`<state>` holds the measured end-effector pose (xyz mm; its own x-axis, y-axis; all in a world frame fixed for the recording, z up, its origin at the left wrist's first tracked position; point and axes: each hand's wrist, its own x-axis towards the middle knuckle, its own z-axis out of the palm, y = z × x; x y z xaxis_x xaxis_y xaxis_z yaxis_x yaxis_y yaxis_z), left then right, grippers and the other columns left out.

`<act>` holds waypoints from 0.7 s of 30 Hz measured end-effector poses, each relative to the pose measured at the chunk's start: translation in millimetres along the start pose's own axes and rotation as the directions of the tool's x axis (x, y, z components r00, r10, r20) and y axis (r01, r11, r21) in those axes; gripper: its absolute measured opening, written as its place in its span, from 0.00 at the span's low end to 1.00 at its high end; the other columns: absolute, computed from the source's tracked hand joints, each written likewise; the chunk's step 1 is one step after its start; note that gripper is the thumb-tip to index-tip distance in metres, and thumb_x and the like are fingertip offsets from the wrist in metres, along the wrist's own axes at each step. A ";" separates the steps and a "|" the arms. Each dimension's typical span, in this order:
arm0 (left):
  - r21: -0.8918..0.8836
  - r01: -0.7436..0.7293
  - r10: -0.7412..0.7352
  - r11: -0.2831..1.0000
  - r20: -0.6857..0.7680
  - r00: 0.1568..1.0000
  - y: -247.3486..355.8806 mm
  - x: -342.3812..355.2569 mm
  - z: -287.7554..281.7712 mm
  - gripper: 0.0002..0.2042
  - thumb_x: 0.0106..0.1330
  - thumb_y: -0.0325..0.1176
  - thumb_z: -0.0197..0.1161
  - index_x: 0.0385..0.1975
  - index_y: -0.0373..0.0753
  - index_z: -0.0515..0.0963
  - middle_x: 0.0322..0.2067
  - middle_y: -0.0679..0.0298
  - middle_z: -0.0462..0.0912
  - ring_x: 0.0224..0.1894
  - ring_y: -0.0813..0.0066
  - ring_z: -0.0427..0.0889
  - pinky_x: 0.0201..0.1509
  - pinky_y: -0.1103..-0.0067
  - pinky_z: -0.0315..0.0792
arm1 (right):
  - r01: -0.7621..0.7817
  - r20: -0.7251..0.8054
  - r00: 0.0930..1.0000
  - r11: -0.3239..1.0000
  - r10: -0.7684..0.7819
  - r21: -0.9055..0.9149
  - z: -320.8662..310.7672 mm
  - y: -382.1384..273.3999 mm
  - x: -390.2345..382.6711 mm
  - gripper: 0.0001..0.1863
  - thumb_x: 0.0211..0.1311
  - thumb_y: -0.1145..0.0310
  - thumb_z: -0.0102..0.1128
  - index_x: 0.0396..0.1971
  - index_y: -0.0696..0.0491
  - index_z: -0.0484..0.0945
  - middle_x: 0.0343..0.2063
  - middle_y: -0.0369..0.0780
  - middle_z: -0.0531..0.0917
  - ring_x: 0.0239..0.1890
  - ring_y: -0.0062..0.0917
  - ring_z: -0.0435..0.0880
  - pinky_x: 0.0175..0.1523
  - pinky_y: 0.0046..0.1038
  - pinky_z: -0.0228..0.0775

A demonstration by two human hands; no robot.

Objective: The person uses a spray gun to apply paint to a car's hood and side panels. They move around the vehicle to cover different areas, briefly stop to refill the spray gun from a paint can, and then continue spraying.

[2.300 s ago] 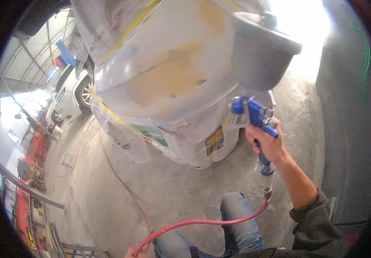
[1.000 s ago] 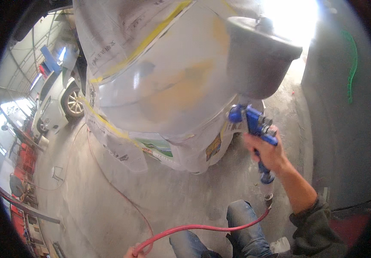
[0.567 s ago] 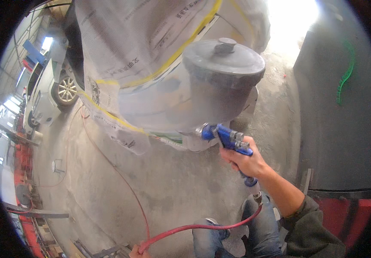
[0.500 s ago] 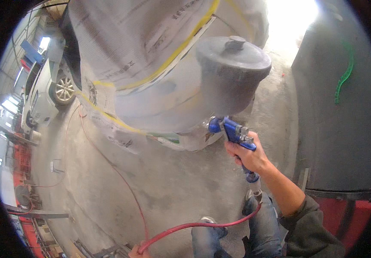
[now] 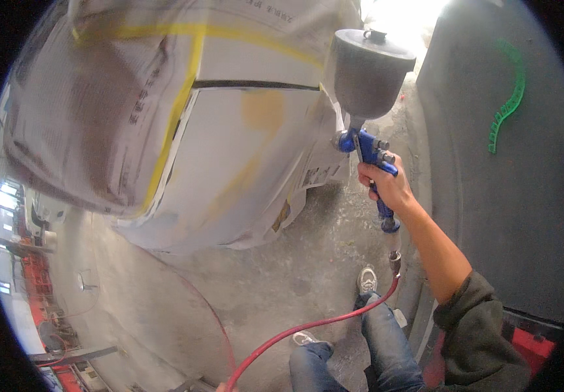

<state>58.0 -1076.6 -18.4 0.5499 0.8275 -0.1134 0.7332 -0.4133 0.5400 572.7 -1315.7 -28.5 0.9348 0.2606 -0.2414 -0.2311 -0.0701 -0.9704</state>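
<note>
My right hand (image 5: 386, 183) grips a blue spray gun (image 5: 367, 150) topped by a dark grey lidded cup (image 5: 370, 75). The gun points left at a primer-grey car body panel (image 5: 243, 163) with yellowish patches, bordered by yellow tape (image 5: 174, 130) and printed masking sheets (image 5: 99, 130). A red hose (image 5: 308, 325) runs from the gun's base down to my left hand (image 5: 222, 387), barely showing at the bottom edge with the hose in it.
A dark grey wall-like surface (image 5: 465, 196) with a green wavy piece (image 5: 511, 104) stands close on the right, above something red. Concrete floor (image 5: 288, 268) lies under my feet (image 5: 367, 281). Red equipment (image 5: 37, 274), metal bars and a partly hidden white car (image 5: 43, 209) line the left.
My view has shifted along the masked car, bringing more of the panel and left masking into view. The spray gun sits higher in the picture, with its cup more upright and clear of the panel's middle.
</note>
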 end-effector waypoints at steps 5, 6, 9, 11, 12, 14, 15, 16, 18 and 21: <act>0.025 0.002 -0.002 1.000 0.023 1.000 20.8 -0.8 -2.3 0.15 0.60 0.33 0.62 0.16 0.32 0.68 0.11 0.65 0.57 0.18 0.80 0.57 0.19 0.72 0.56 | 0.047 -0.066 0.996 0.995 -0.053 -0.083 -15.0 -17.4 22.0 0.06 0.56 0.68 0.56 0.27 0.53 0.70 0.17 0.33 0.72 0.18 0.15 0.69 0.19 0.21 0.63; 0.015 0.015 -0.016 1.000 0.021 1.000 24.7 -0.5 -1.0 0.15 0.60 0.34 0.62 0.16 0.32 0.68 0.11 0.65 0.57 0.18 0.80 0.57 0.19 0.72 0.57 | 0.083 -0.086 0.992 0.990 -0.093 -0.115 -16.4 -19.6 23.6 0.06 0.56 0.69 0.56 0.27 0.53 0.70 0.17 0.33 0.72 0.18 0.15 0.69 0.19 0.21 0.63; -0.025 0.040 -0.039 0.999 0.008 0.999 34.4 -0.8 -1.4 0.15 0.60 0.34 0.61 0.16 0.32 0.69 0.12 0.65 0.58 0.19 0.80 0.58 0.20 0.73 0.58 | 0.115 -0.099 0.987 0.984 -0.129 -0.138 -16.0 -25.4 18.4 0.06 0.56 0.69 0.56 0.27 0.53 0.70 0.17 0.33 0.71 0.17 0.15 0.69 0.19 0.21 0.62; -0.070 0.044 -0.046 0.997 -0.017 0.999 41.1 -1.5 -7.6 0.15 0.60 0.34 0.61 0.17 0.31 0.69 0.12 0.65 0.59 0.19 0.79 0.58 0.21 0.73 0.59 | 0.040 -0.031 0.999 0.998 -0.042 -0.055 -9.2 -35.8 4.4 0.06 0.56 0.68 0.56 0.27 0.54 0.70 0.17 0.32 0.71 0.16 0.15 0.68 0.19 0.20 0.61; -0.017 0.041 -0.041 0.999 -0.005 0.999 40.3 -2.3 -13.4 0.14 0.60 0.34 0.60 0.18 0.31 0.69 0.12 0.65 0.60 0.20 0.79 0.59 0.22 0.73 0.60 | 0.041 -0.005 0.999 0.997 -0.041 -0.061 -4.9 -38.5 -2.7 0.07 0.56 0.68 0.57 0.27 0.54 0.70 0.17 0.32 0.71 0.16 0.15 0.68 0.19 0.20 0.61; 0.084 0.034 -0.035 0.996 0.017 0.999 30.9 -5.5 -28.2 0.13 0.59 0.33 0.59 0.19 0.30 0.70 0.13 0.65 0.62 0.21 0.79 0.60 0.23 0.73 0.62 | 0.047 0.047 0.998 0.996 -0.043 -0.076 5.8 -42.2 -22.9 0.07 0.57 0.68 0.57 0.28 0.54 0.70 0.17 0.32 0.71 0.16 0.15 0.68 0.19 0.20 0.61; 0.054 0.065 -0.066 0.996 0.023 0.998 23.7 -6.8 -33.9 0.12 0.59 0.32 0.59 0.20 0.30 0.70 0.13 0.64 0.63 0.21 0.79 0.61 0.23 0.73 0.62 | 0.032 0.069 0.997 0.998 -0.029 -0.048 13.2 -45.3 -33.6 0.07 0.57 0.67 0.58 0.28 0.53 0.70 0.17 0.31 0.71 0.16 0.14 0.68 0.19 0.20 0.60; 0.025 0.097 -0.098 0.995 0.029 0.995 14.3 -6.9 -37.6 0.12 0.59 0.32 0.58 0.20 0.30 0.71 0.14 0.63 0.63 0.21 0.78 0.62 0.23 0.73 0.63 | 0.022 0.069 0.997 0.999 -0.019 -0.046 21.3 -51.1 -45.5 0.08 0.56 0.68 0.58 0.26 0.54 0.70 0.16 0.32 0.70 0.15 0.14 0.67 0.18 0.19 0.59; -0.007 0.112 -0.111 0.994 0.029 0.993 1.1 -8.6 -47.0 0.10 0.59 0.30 0.57 0.21 0.29 0.71 0.14 0.62 0.65 0.22 0.78 0.62 0.24 0.73 0.64 | 0.003 0.070 0.998 0.999 0.000 -0.045 37.5 -65.6 -71.5 0.09 0.55 0.69 0.58 0.22 0.54 0.68 0.16 0.32 0.70 0.15 0.13 0.65 0.16 0.18 0.58; -0.057 0.077 -0.077 0.995 0.001 0.997 -20.1 -9.4 -59.2 0.07 0.57 0.27 0.55 0.24 0.29 0.73 0.15 0.62 0.67 0.22 0.78 0.64 0.25 0.73 0.65 | 0.101 0.116 0.989 0.992 -0.093 -0.071 64.1 -65.5 -101.5 0.08 0.55 0.70 0.58 0.22 0.54 0.69 0.17 0.32 0.70 0.16 0.12 0.65 0.17 0.18 0.57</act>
<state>14.5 -1053.6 21.2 0.4926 0.8563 -0.1556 0.7494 -0.3264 0.5761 475.7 -1275.9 59.2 0.9144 0.3762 -0.1493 -0.1155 -0.1111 -0.9871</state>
